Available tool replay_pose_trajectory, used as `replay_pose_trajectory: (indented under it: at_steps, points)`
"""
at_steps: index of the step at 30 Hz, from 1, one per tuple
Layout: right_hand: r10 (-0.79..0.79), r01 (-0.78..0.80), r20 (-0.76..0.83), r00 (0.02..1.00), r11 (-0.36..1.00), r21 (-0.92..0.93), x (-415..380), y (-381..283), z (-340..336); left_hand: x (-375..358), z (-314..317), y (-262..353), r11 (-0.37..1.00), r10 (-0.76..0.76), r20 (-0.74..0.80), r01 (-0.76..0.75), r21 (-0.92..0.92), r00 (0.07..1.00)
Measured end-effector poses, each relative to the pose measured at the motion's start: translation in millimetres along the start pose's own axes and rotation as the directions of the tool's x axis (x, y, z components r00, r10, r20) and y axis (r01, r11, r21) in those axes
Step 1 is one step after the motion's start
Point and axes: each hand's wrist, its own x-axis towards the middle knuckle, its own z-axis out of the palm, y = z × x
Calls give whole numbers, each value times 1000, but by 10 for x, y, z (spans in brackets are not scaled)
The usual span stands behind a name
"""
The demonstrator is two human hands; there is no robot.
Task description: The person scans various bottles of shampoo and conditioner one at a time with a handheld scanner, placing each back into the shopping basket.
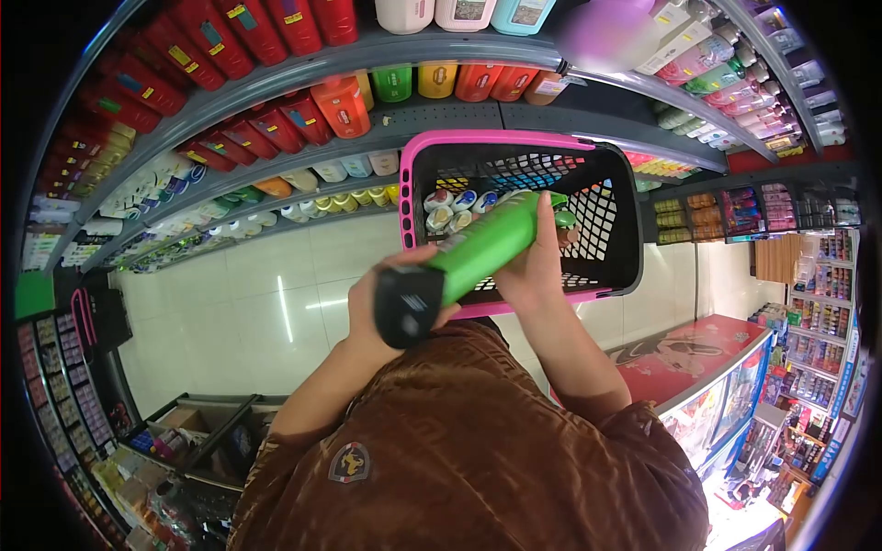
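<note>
A large green bottle (491, 243) with a broad black end (409, 303) lies slanted between my two hands. My left hand (367, 298) is closed around it by the black end, which points toward my body. Nearer the other end, my right hand (535, 266) grips the bottle from the right, thumb along its side. Just beyond and partly under it is a black mesh shopping basket (620, 197) with a pink rim. Inside the basket are several white bottles (450, 209) with coloured tops, and small green and brown items (567, 237) partly hidden by my right hand.
Shelves (395, 50) curve around in front, filled with red bottles (207, 41) and other coloured bottles. A red-topped display case (689, 354) stands at the right. Dark bins (197, 432) are at the lower left. Pale floor tiles (230, 294) show between.
</note>
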Motion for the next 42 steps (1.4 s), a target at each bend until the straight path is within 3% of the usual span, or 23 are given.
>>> replay_pose_trajectory:
  at_steps: [1,2,3,4,5,6,8,9,10,12,16,18,20,22,33,35,36,37,38,39,40,42]
  points:
    - [17,-15,-28,999,997,71,-8,19,39,46,-7,-60,959,255,40,-258,117,966]
    - [23,-21,-29,999,998,65,1,11,27,112,-25,-100,841,484,106,-495,219,869]
    - [84,-89,48,995,991,96,19,-4,9,122,-36,-96,844,480,96,-489,220,872]
    - [142,-157,126,982,980,121,34,-23,-16,126,-55,-75,845,473,197,-505,175,859]
    - [131,-147,205,970,987,68,37,-65,-18,142,-74,-36,845,467,293,-519,128,834]
    - [136,-151,208,969,987,54,25,-99,-2,133,-110,-23,846,470,279,-518,131,837]
    - [27,-15,221,975,998,-54,-84,-161,56,51,-185,25,975,159,342,-201,90,926]
    - [28,-9,249,968,997,-76,-114,-208,77,74,-213,175,992,108,297,-122,27,949]
    - [29,-9,246,969,997,-81,-113,-241,66,99,-275,267,993,108,294,-119,22,950]
    - [35,-16,286,958,998,-68,-109,-296,53,122,-441,373,989,-128,510,151,-3,851]
    - [100,-29,423,900,985,-172,-132,-404,141,127,-581,428,981,-139,662,191,-8,737]
    - [90,10,404,911,971,-237,-117,-404,120,133,-627,440,988,-106,653,152,-14,750]
    - [74,50,384,920,952,-302,-115,-402,137,179,-690,516,989,-149,668,110,100,729]
    - [46,158,443,895,897,-413,-123,-376,167,203,-741,524,990,-142,673,91,112,726]
    - [27,158,489,872,930,-333,-240,-288,251,225,-866,447,983,-179,726,88,162,664]
    - [-26,211,476,879,917,-338,-293,-284,284,195,-835,347,993,-111,614,113,35,781]
    - [-33,215,474,880,917,-337,-301,-287,299,175,-765,296,993,-107,619,110,33,778]
    - [-70,203,417,906,937,-284,-300,-281,320,135,-657,240,948,-246,445,309,-75,861]
    - [-101,191,355,929,955,-228,-309,-260,347,80,-568,162,856,-409,270,469,-216,872]
    - [-131,164,210,969,975,-151,-318,-226,429,93,-501,51,832,-454,247,506,-227,856]
    - [-133,166,209,969,975,-148,-288,-217,425,100,-461,2,832,-453,249,506,-225,856]
    - [-76,76,58,995,997,-2,-172,-203,377,171,-336,8,928,-232,247,290,-233,941]
